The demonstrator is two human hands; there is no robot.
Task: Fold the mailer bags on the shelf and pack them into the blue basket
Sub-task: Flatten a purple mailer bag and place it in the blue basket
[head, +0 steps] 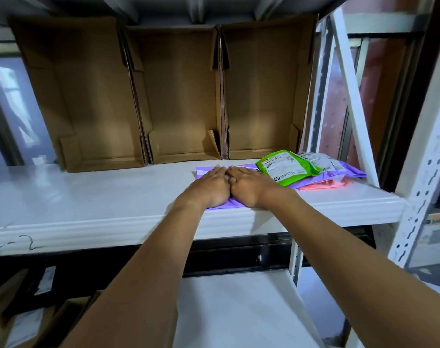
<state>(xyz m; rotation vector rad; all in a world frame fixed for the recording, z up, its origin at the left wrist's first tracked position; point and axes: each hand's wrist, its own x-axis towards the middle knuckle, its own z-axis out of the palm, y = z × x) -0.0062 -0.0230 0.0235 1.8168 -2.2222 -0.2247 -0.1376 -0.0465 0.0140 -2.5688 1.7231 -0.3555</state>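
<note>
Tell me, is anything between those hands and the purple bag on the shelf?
Nothing visible: the left hand and right hand both press flat on the purple plastic mailer bag. The blue basket is out of view.

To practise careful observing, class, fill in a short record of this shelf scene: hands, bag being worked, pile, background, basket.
Hands: left hand and right hand side by side, flat, pressing down
Bag under hands: purple bag on the white shelf
Pile to the right: green bag on top, grey bag, second purple bag, pink bag
Behind: three open cardboard boxes
Blue basket: not in view
</note>
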